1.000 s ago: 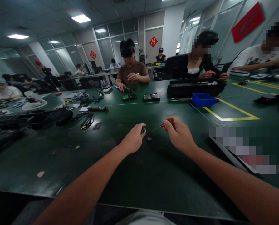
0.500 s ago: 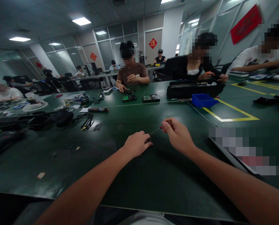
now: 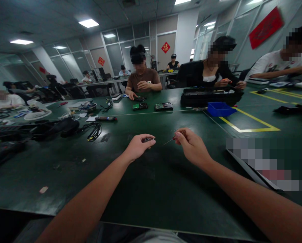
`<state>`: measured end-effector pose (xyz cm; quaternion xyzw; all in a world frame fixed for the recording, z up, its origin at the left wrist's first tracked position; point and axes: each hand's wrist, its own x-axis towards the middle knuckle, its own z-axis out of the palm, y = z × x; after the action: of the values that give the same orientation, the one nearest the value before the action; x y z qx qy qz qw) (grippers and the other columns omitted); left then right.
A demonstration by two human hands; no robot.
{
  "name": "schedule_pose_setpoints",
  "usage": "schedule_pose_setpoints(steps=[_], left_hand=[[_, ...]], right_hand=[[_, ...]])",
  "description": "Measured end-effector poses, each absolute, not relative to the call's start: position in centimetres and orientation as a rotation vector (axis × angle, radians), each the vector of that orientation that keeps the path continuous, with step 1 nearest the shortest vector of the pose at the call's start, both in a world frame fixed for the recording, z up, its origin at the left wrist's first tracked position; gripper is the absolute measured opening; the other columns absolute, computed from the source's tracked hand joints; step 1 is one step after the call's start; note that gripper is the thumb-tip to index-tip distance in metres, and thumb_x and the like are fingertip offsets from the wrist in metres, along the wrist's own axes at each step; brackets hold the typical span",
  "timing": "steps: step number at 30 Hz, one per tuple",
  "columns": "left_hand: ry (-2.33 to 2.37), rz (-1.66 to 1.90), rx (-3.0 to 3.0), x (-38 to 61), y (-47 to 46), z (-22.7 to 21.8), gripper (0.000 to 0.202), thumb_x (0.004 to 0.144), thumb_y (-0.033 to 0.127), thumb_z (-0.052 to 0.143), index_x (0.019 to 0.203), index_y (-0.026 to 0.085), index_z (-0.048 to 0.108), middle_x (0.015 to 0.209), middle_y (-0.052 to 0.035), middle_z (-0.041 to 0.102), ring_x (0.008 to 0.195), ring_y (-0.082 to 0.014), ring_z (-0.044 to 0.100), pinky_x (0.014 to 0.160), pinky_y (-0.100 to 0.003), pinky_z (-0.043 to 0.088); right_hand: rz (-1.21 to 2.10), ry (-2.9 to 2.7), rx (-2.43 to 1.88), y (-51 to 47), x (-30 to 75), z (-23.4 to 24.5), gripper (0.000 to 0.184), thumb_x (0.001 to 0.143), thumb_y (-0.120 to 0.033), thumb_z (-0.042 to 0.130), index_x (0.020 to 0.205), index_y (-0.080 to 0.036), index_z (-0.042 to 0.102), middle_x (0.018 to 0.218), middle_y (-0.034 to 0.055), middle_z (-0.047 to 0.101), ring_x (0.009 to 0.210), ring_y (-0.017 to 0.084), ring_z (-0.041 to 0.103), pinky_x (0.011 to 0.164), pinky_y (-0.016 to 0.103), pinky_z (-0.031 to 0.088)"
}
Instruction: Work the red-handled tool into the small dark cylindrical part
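My right hand (image 3: 191, 143) is closed around the reddish handle of a screwdriver (image 3: 168, 141), whose thin metal shaft points left and down. Across a small gap, my left hand (image 3: 139, 145) grips a small dark, shiny object (image 3: 150, 139) between thumb and fingers. Most of that object is hidden by the hand, so I cannot make out its kind. The screwdriver tip is apart from it. Both hands are just over the green table (image 3: 151, 195).
Two hard drives (image 3: 164, 106) lie ahead, before a person in a brown shirt (image 3: 144, 79). A blue bin (image 3: 220, 109) stands at the right, beside a long black unit (image 3: 211, 97). At the left are coiled black cables (image 3: 94, 131) and another screwdriver-like tool (image 3: 106, 118).
My left hand has moved left and slightly up, away from the screwdriver tip, and turned with the small object in it. My right hand has stayed nearly in place.
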<state>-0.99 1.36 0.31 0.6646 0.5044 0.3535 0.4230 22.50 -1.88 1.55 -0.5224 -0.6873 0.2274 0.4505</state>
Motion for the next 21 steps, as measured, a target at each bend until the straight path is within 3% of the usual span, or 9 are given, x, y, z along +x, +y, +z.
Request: schedule_pose_setpoints(steps=[7, 14, 21], left_hand=[[1.176, 1.115, 1.165, -2.4, 2.7, 0.7, 0.031, 0.079, 0.034, 0.072, 0.106, 0.019, 0.074, 0.099, -0.0087, 0.068, 0.066, -0.0112, 0.058, 0.046, -0.019, 0.035], [1.287, 1.45, 0.642, -6.7, 5.1, 2.9, 0.008, 0.084, 0.021, 0.057, 0.085, 0.015, 0.063, 0.074, -0.0008, 0.057, 0.05, -0.0089, 0.049, 0.039, -0.019, 0.029], [1.458, 1.603, 0.533, -14.7, 4.8, 4.6, 0.009, 0.091, 0.017, 0.05, 0.083, 0.015, 0.055, 0.069, 0.0009, 0.052, 0.049, -0.0098, 0.046, 0.042, -0.02, 0.029]], right_hand=[[0.565, -1.707, -1.269, -1.8, 22.6, 1.4, 0.029, 0.099, -0.044, 0.043, 0.099, -0.021, 0.062, 0.082, 0.0052, 0.068, 0.076, 0.021, 0.065, 0.065, 0.033, 0.046], [0.564, -1.715, -1.241, -1.8, 22.7, 1.2, 0.028, 0.1, -0.043, 0.043, 0.101, -0.022, 0.061, 0.088, 0.0058, 0.07, 0.078, 0.02, 0.066, 0.065, 0.032, 0.046], [0.552, -1.725, -1.252, -1.8, 22.6, 1.5, 0.027, 0.1, -0.041, 0.043, 0.1, -0.021, 0.061, 0.081, 0.0041, 0.068, 0.077, 0.02, 0.065, 0.066, 0.032, 0.046]])
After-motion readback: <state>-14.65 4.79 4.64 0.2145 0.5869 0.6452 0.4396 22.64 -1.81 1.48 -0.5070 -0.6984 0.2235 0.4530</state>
